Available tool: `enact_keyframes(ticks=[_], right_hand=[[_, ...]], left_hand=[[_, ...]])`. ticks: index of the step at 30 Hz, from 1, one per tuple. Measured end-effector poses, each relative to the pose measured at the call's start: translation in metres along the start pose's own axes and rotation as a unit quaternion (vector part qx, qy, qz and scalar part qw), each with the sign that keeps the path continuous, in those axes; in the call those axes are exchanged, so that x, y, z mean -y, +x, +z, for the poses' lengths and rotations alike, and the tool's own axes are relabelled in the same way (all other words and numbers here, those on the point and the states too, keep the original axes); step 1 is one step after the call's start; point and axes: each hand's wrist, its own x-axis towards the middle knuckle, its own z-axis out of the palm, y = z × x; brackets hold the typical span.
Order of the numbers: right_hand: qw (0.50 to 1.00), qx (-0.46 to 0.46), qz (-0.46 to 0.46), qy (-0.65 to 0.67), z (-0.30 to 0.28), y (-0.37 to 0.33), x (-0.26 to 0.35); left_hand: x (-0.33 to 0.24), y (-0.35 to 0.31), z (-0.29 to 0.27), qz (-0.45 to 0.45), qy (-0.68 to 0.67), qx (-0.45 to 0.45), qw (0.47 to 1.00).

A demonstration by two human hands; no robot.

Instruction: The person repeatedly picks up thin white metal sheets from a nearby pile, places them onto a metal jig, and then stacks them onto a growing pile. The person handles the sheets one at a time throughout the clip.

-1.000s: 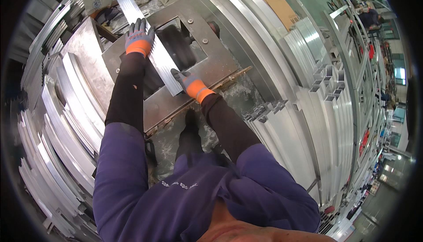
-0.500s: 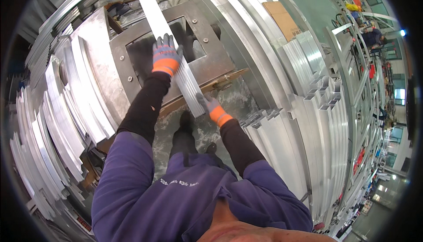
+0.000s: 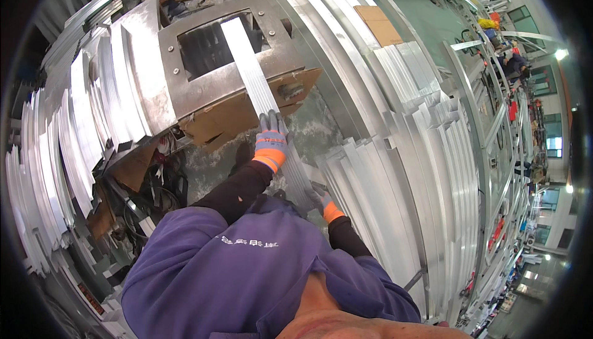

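Observation:
A long flat aluminium strip (image 3: 250,67) runs from the open window of a grey metal machine table (image 3: 204,89) down toward my body. My left hand (image 3: 272,138), in a grey and orange glove, grips the strip just off the table's front edge. Lower down, my right hand (image 3: 321,202), gloved the same way, holds the strip's near end close to my chest. Black sleeves cover both forearms.
Stacks of aluminium profiles (image 3: 395,172) stand at the right, and more of them (image 3: 68,147) fan out on the left. Cardboard (image 3: 231,120) hangs below the table's front edge. A brown cardboard box (image 3: 378,24) lies at the back. Another person (image 3: 514,64) works far right.
Both hands have drawn back toward my body, pulling the strip out along the table. The left hand left the table's window and now grips past the front edge.

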Motion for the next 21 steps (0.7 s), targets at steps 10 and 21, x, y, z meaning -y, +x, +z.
enact_keyframes(ticks=[10, 21], right_hand=[[0.985, 0.074, -0.114, -0.103, -0.020, 0.024, 0.045], [0.984, 0.133, -0.048, 0.110, 0.104, 0.105, 0.271]], left_hand=[[0.041, 0.050, -0.035, -0.164, -0.399, -0.190, 0.882], [0.187, 0.129, -0.038, -0.382, -0.723, -0.032, 0.574]])
